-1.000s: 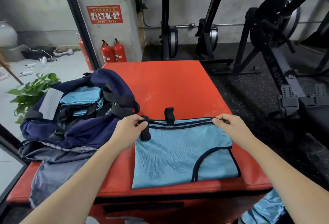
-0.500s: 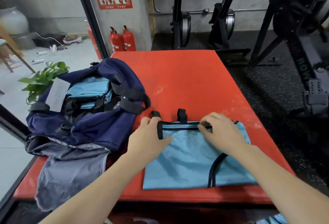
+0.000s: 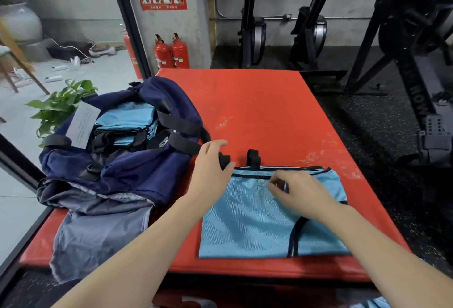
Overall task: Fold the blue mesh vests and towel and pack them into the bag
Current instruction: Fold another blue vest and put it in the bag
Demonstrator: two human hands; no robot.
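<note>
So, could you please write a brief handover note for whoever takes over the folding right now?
Left hand: pinches a black strap at the top left corner of the vest on the mat.
Right hand: fingers curled on the vest's upper middle; a grip can't be confirmed.
Navy bag: open at left on the red mat, folded blue vests already inside.
Left: finish folding this vest and pack it. Grey cloth lies under the bag, unfolded.

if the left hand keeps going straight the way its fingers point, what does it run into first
Probably the black strap at the vest's top edge, since the left hand already rests beside it, fingers aimed up and right. Past that lies only bare red mat, though depth is hard to judge.
</note>
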